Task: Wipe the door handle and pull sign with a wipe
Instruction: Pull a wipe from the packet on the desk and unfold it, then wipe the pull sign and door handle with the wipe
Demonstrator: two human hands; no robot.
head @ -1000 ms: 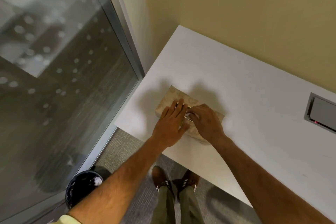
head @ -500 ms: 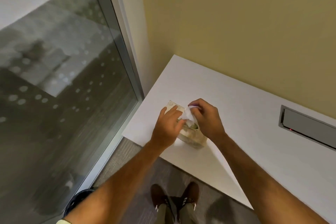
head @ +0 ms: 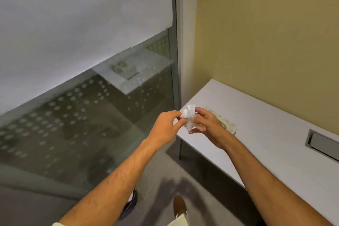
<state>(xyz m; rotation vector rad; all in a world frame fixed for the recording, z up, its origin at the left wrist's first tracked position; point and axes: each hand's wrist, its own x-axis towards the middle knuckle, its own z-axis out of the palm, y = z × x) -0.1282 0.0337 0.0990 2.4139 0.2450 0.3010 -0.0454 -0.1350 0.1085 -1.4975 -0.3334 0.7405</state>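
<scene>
1. Both hands hold one crumpled white wipe [head: 189, 115] in the air, just off the desk's [head: 275, 134] left front corner: the left hand [head: 166, 124] pinches its left edge, and the right hand [head: 207, 124] pinches its right side.
2. The wipe packet [head: 228, 124] lies near that corner, partly hidden behind the right hand.
3. Neither door handle nor pull sign is in view; the glass panel [head: 91, 115] is probably beside the door.
4. Risk: opposed pulling could tear the wipe, or a loose pinch could drop it.

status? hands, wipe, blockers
Left hand and right hand both pinching the white wipe, above the table edge. Door handle, pull sign not in view. Nothing in the way.
</scene>
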